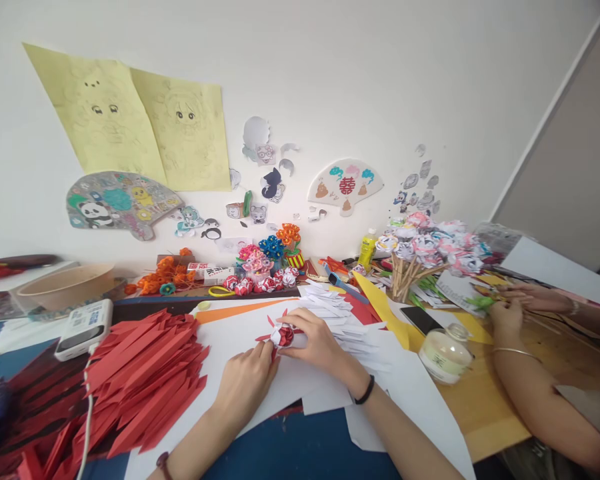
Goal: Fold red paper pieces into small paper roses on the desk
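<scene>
Between my two hands is a small red and white folded-paper ball (283,335), with red strip ends sticking out on its far and left sides. My left hand (250,373) pinches it from the lower left, fingers closed. From the right, my right hand (313,340) curls its thumb and fingers round it. Both hands are over white paper sheets (230,330). A big heap of red paper strips (145,373) lies to the left, and loose white paper strips (330,307) lie just beyond my right hand.
Several finished red and white paper balls (265,285) sit at the back near small flower pots (294,260). On the right are a glass jar (447,353), a dark phone (421,320) and a paper-flower bouquet (425,250). Another person's hands (523,303) work there. A white power bank (85,330) lies left.
</scene>
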Demonstrator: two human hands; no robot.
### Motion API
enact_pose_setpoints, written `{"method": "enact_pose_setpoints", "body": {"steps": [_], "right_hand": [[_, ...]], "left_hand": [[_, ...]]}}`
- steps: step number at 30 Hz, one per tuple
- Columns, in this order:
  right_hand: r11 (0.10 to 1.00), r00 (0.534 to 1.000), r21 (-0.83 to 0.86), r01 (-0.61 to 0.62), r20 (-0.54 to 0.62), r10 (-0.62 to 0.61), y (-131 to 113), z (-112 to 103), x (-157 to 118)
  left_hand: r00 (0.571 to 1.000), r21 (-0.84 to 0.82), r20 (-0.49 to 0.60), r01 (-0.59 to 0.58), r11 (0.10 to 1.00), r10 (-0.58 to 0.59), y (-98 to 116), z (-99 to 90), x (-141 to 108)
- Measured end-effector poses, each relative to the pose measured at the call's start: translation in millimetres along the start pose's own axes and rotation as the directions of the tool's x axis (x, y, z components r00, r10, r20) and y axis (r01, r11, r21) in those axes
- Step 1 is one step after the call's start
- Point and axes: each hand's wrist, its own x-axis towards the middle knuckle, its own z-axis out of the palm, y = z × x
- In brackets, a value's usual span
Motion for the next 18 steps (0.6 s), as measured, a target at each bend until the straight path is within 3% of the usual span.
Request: {"method": "enact_pose_setpoints", "body": {"steps": [8,18], "right_hand": [[1.0,1.0,-0.025,0.005,-0.005,-0.005,0.3,1.2,0.1],[0.995,1.0,-0.102,0.012,-0.002,-0.012,-5.4,-3.0,1.7]], "left_hand": [[0.998,-0.028,0.06,0.004,1.0,-0.003,0.7,-3.0,1.0],[0.997,-0.013,-0.072,-0.041,0.999,0.04,1.6,-2.2,0.8]]}}
